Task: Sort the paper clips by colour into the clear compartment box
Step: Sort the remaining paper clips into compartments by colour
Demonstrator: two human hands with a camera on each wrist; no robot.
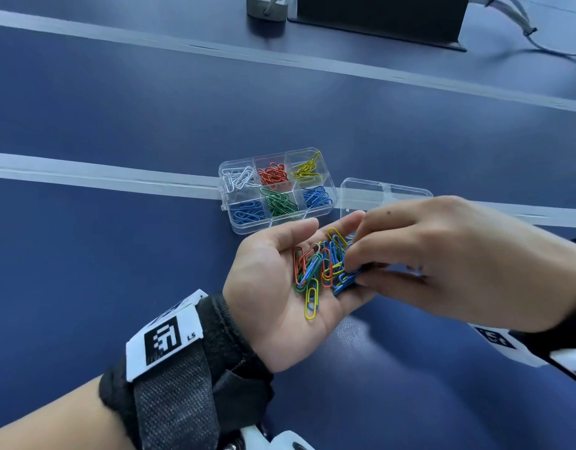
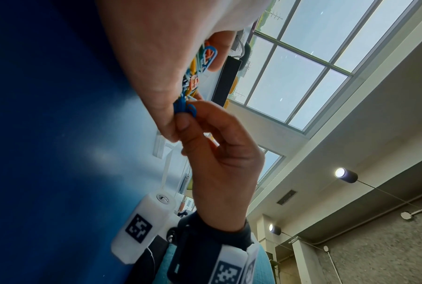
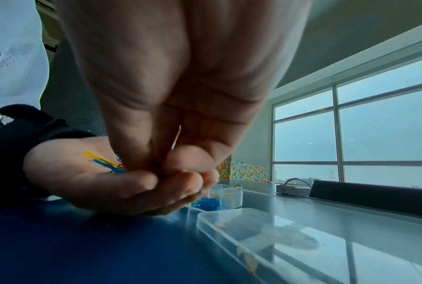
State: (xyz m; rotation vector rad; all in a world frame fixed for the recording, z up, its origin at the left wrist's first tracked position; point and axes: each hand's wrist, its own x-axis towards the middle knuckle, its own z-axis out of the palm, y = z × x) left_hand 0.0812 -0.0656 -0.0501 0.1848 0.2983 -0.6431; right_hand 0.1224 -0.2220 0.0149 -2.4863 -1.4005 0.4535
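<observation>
Lying palm up over the near middle of the blue table (image 1: pixel 117 254), left hand (image 1: pixel 280 287) with fingers relaxed and spread, cradling a loose heap of paper clips (image 1: pixel 322 271) in red, green, blue and yellow, too tangled for counting. Reaching in from the right, right hand (image 1: pixel 442 261) curling its fingertips down into the heap's right edge and pinching blue clips (image 2: pixel 184 109) between thumb and finger. Sitting just beyond the left hand's fingertips, clear compartment box (image 1: pixel 277 190) with six compartments, all holding clips: white, red and yellow along the far row, blue, green and blue along the near row. Lying open just right of the box, clear lid (image 1: pixel 385 193), partly hidden behind the right hand. Stretching wide and bare to the left of the hands, broad blue surface crossed by two pale strips (image 1: pixel 85 173). Standing at the far edge, dark upright panel (image 1: pixel 377 17) with a grey adapter (image 1: pixel 267 8) beside it. Showing beyond, large windows (image 3: pixel 374 134).
</observation>
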